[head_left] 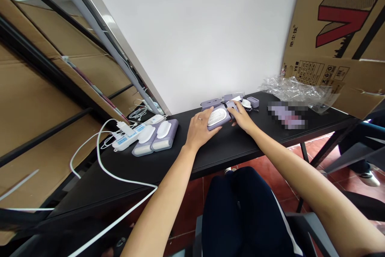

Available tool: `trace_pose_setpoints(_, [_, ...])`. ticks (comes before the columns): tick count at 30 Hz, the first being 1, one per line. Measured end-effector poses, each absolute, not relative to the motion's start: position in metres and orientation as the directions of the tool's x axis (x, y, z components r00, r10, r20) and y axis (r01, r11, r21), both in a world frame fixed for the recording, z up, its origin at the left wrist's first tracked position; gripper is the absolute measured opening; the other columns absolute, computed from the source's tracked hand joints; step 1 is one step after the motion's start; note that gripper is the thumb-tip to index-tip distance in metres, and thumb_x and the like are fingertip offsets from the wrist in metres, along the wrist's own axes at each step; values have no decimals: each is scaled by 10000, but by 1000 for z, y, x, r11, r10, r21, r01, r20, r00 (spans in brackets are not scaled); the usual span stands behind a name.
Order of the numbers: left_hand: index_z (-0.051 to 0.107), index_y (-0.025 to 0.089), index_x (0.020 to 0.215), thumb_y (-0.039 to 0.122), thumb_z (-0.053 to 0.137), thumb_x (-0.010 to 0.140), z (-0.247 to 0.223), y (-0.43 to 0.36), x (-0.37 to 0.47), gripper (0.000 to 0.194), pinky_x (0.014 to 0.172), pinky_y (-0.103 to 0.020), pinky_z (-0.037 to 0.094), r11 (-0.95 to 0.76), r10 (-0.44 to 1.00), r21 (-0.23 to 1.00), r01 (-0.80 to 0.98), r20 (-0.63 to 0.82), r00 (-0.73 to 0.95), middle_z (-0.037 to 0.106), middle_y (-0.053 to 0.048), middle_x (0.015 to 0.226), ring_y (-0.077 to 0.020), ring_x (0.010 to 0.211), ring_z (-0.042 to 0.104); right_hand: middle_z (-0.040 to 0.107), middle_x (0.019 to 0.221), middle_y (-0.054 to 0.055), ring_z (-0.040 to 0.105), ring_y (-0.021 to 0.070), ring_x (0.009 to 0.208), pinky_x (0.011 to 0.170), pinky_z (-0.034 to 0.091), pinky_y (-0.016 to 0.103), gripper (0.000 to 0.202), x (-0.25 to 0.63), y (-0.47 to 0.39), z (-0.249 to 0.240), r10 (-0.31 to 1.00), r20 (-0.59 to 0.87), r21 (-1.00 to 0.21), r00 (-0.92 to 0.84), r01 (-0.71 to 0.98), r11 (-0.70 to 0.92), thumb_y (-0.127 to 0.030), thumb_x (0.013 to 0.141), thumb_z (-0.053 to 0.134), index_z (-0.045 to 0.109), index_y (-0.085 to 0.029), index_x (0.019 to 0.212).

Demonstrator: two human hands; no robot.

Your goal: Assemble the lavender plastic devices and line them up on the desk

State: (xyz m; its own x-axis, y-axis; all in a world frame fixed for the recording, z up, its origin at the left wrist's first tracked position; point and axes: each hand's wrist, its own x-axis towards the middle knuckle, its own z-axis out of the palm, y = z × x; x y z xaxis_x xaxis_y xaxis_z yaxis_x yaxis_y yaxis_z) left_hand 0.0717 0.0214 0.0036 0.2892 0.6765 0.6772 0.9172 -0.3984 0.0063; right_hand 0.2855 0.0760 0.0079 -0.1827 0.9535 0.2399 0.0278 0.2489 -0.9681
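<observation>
My left hand [201, 128] is wrapped round a lavender device [217, 117] with a white, dotted oval face turned up, just above the black table. At its right end my right hand [241, 116] has its fingers closed on a smaller lavender piece [231, 106]. Whether that piece is joined to the device I cannot tell. Behind my hands lie more lavender parts [211, 103], and a white oval part [246, 104] beside a small lavender block [253, 101]. To the left, two lavender devices with white oval tops [164, 129] lie side by side.
A white power strip [126, 138] with plugs and a looping white cable [104, 164] occupies the left of the black table [192, 164]. Clear plastic bags [300, 90] and a blurred-out lavender item [287, 116] lie at right. A large cardboard box [333, 56] stands there.
</observation>
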Motion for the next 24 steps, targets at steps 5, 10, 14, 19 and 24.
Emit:
trace_pose_setpoints(5, [387, 252, 1565, 530, 718, 871, 3, 21, 71, 817, 1103, -454, 423, -416, 666, -5, 909, 680, 308, 568, -119, 1500, -330, 1332, 536, 654, 1000, 45, 639, 138, 633, 431, 542, 223, 521, 284, 80, 5, 942, 241, -971, -232, -54, 235, -449, 991, 440, 435, -291, 1488])
trace_pose_setpoints(10, [380, 263, 1571, 514, 725, 870, 4, 21, 70, 821, 1106, -456, 422, -443, 661, -2, 897, 676, 328, 564, -116, 1505, -326, 1337, 534, 652, 935, 36, 638, 142, 626, 448, 563, 234, 511, 284, 80, 5, 938, 232, -973, -257, -51, 227, -453, 1008, 430, 449, -294, 1492])
trace_pose_setpoints(14, [388, 257, 1566, 505, 733, 866, 3, 21, 70, 818, 1095, -453, 429, -459, 646, -9, 888, 683, 341, 574, -117, 1493, -323, 1321, 543, 663, 959, 45, 639, 142, 624, 447, 565, 238, 497, 285, 80, 5, 937, 231, -972, -263, -34, 230, -443, 1011, 441, 467, -288, 1482])
trace_pose_setpoints(19, [392, 263, 1568, 508, 727, 870, 3, 20, 71, 812, 1085, -462, 433, -464, 635, -18, 886, 690, 347, 588, -123, 1474, -327, 1311, 548, 687, 991, 53, 651, 137, 631, 452, 569, 229, 519, 285, 80, 3, 925, 240, -968, -294, 3, 252, -463, 1019, 439, 444, -294, 1510])
trace_pose_setpoints(24, [389, 258, 1569, 499, 728, 869, 2, 20, 72, 814, 1085, -462, 439, -455, 638, -11, 890, 693, 335, 586, -131, 1472, -327, 1322, 545, 682, 963, 56, 664, 145, 639, 460, 572, 234, 533, 284, 79, 2, 917, 255, -963, -307, 3, 269, -465, 1025, 434, 429, -277, 1524])
